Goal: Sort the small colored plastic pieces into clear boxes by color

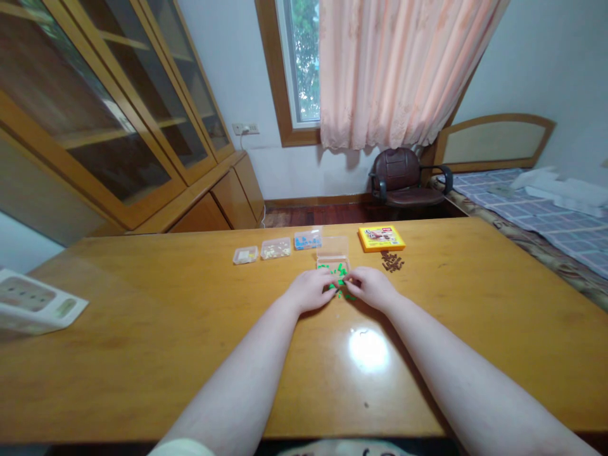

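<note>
At centre frame, the left hand (pixel 311 291) and right hand (pixel 370 286) curl around small green pieces (pixel 342 270) in and before an open clear box (pixel 332 248); whether either grips one I cannot tell. Light fingertip pinches, kept low, should suit such tiny parts. A glass-fronted cabinet (pixel 135 104) stands upper left, the glossy surface (pixel 190 316) spans the lower frame, and a bed (pixel 503 196) sits right.
</note>
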{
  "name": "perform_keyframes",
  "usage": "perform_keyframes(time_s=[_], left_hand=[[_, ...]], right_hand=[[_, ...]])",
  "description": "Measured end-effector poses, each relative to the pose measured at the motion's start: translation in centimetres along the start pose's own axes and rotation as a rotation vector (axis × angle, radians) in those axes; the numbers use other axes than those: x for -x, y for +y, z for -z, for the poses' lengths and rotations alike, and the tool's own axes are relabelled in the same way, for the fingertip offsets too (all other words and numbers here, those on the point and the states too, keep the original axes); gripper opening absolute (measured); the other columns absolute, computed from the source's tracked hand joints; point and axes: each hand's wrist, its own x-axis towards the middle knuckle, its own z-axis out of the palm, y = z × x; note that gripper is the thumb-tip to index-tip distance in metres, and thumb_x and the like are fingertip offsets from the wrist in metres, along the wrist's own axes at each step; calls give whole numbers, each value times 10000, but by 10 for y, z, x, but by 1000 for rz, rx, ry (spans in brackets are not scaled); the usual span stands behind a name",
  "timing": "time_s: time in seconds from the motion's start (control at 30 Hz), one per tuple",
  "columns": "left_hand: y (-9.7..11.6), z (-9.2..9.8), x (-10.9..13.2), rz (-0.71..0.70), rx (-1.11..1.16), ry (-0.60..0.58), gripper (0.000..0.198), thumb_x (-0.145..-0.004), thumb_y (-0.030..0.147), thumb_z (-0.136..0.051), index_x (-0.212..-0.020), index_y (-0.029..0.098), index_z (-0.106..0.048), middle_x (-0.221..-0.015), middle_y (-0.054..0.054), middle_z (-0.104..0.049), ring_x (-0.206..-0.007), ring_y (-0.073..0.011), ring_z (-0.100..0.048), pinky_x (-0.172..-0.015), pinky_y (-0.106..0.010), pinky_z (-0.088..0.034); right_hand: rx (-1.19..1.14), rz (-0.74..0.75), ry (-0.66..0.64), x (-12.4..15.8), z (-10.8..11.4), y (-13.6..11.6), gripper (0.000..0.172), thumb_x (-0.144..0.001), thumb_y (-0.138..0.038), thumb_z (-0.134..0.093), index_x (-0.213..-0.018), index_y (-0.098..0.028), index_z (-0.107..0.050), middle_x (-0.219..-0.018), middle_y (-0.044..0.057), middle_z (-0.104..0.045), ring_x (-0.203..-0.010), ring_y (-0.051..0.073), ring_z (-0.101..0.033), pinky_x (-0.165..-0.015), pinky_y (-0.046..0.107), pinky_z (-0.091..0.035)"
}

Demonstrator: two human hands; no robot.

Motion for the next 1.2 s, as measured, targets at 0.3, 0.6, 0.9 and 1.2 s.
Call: perform_keyframes(time_s=[0.3, 0.6, 0.9, 1.2], left_hand=[[1, -2, -1, -86, -57, -121, 164, -823, 273, -541, -881, 290, -693, -948, 9, -645, -833, -155, -595, -726, -247, -452], [-3, -8, -2, -57, -97, -122, 171, -857, 320, -518, -847, 228, -662, -901, -15, -632, -815, -155, -584, -704, -245, -450], [0, -3, -4, 118, -101, 79, 205, -893, 295, -463, -960, 220, -641, -954, -36, -600, -858, -153, -578, -766, -255, -450], [-3, -6, -1, 34, -140, -17, 197, -866, 327, -512, -983, 273, -661, -945, -17, -590, -854, -149, -569, -756, -247, -445]], right_hand=[[-33, -132, 76, -4, -4, 11, 260, -843, -297, -504, -1009, -211, -685, -946, 67, -697, -822, 179, -615, -750, 277, -443], [53, -43, -148, 3, 15, 8, 185, -796, -301, -552, -863, -224, -707, -742, 15, -689, -668, 141, -594, -599, 225, -387], [221, 33, -259, 2, 18, -3, 221, -831, -283, -512, -876, -245, -725, -878, 34, -722, -780, 174, -639, -685, 240, -413], [193, 49, -216, 2, 14, -3, 195, -824, -289, -529, -865, -243, -714, -835, 29, -712, -742, 157, -623, -665, 230, -391]])
